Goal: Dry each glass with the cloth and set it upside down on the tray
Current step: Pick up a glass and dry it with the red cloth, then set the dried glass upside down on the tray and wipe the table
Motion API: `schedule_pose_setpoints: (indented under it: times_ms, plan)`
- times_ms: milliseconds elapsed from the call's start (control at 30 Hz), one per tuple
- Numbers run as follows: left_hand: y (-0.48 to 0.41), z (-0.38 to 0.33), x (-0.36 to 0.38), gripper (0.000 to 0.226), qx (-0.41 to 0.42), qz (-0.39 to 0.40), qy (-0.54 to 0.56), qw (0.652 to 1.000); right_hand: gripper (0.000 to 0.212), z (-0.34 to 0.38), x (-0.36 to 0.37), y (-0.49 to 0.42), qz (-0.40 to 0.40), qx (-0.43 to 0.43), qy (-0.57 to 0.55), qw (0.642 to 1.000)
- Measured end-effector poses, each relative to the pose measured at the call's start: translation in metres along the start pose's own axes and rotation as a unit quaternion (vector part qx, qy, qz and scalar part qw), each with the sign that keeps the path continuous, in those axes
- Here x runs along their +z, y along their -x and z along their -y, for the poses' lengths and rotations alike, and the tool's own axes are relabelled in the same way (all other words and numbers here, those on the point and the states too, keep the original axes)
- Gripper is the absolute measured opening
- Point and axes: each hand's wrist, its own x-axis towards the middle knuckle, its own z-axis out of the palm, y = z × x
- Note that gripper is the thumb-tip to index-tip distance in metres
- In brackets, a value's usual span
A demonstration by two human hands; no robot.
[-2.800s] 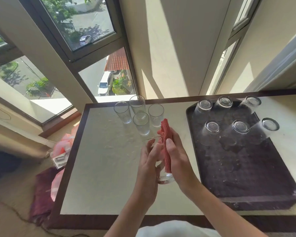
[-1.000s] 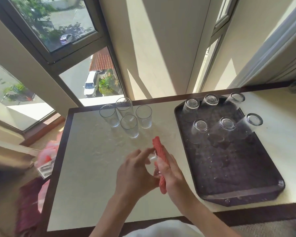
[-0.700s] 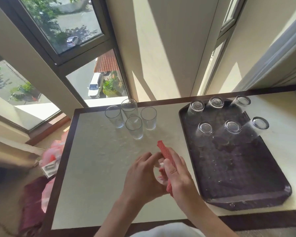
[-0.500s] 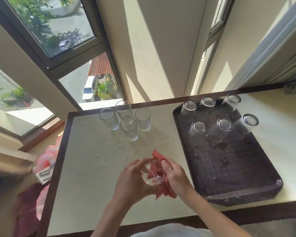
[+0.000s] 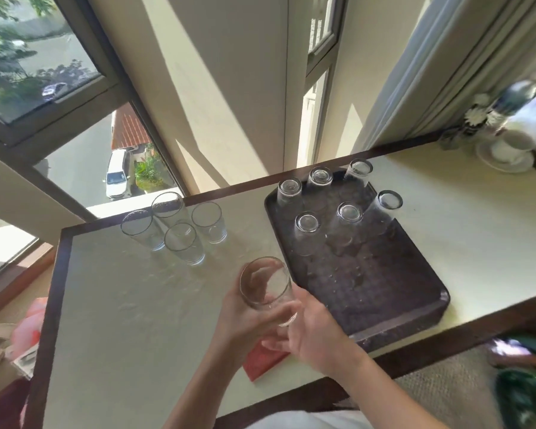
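Observation:
I hold a clear glass (image 5: 265, 283) upright over the table (image 5: 130, 305), its open mouth towards me. My left hand (image 5: 245, 320) wraps around its left side. My right hand (image 5: 316, 329) grips its base from the right. The red cloth (image 5: 265, 357) shows below both hands, partly hidden; I cannot tell whether it lies on the table or hangs from my fingers. The dark tray (image 5: 384, 305) sits just right of my hands with several glasses (image 5: 307, 227) upside down at its far end. Several upright glasses (image 5: 183, 243) stand in a cluster at the far left of the table.
A white cup and saucer (image 5: 508, 151) stand at the table's far right corner beside blurred objects. Windows and a wall rise behind the table. Pink items (image 5: 28, 329) lie on the floor to the left. The tray's near half holds only water drops.
The cloth has come out of the glass and dropped below my hands. The glass has been raised and turned mouth-up, and my right hand has shifted to its base.

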Motion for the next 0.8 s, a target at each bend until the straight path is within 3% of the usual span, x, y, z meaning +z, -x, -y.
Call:
schedule_pose_setpoints:
  times_ms: [167,267,467,567,667,700,800]
  plan:
    - [-0.015,0.006,0.033,0.051,0.048,0.042,-0.06,0.996,0.042,0.015,-0.027,0.021,0.023,-0.053,-0.164,0.985]
    - [-0.027,0.018,0.045,0.05,0.059,0.066,-0.107,0.99,0.051,0.024,-0.046,0.027,-0.003,-0.077,-0.228,0.971]
    - [-0.046,0.037,0.059,0.066,0.004,0.088,-0.217,0.972,0.048,0.049,-0.076,0.041,-0.087,-0.121,-0.207,0.967]
    - [-0.051,0.056,0.042,0.068,-0.035,0.074,-0.294,0.952,0.054,0.063,-0.083,0.039,-0.182,-0.168,-0.078,0.966]
    - [-0.044,0.081,0.018,0.059,-0.118,-0.011,-0.387,0.914,0.045,0.076,-0.081,0.034,-0.26,-0.22,0.138,0.93]
    - [-0.039,0.089,0.012,0.058,-0.148,-0.036,-0.432,0.889,0.043,0.08,-0.08,0.03,-0.287,-0.234,0.239,0.897]
    - [-0.023,0.106,-0.003,0.065,-0.186,-0.076,-0.517,0.832,0.044,0.09,-0.078,0.016,-0.306,-0.269,0.524,0.748]
